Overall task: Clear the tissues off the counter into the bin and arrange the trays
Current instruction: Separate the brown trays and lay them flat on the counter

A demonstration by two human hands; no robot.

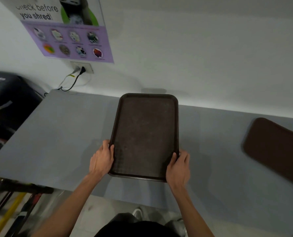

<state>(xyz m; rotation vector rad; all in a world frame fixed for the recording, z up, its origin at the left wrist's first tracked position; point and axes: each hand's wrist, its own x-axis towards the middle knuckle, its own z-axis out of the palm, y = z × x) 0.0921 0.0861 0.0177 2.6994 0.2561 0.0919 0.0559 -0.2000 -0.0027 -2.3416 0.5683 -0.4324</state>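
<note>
A dark brown tray [145, 134] lies lengthwise on the grey counter [60, 134], its far end close to the wall. My left hand [102, 159] grips the tray's left rim near the front corner. My right hand [178, 166] grips the right rim near the opposite front corner. A second brown tray [275, 149] lies at an angle on the counter at the far right, partly cut off by the frame edge. No tissues are visible on the counter.
A black shredder or bin [7, 98] stands left of the counter. A wall socket [82, 68] with plugged cables sits above the counter's back left corner, under a poster [65, 31]. Yellow and dark poles [7, 212] lean below the counter's left front.
</note>
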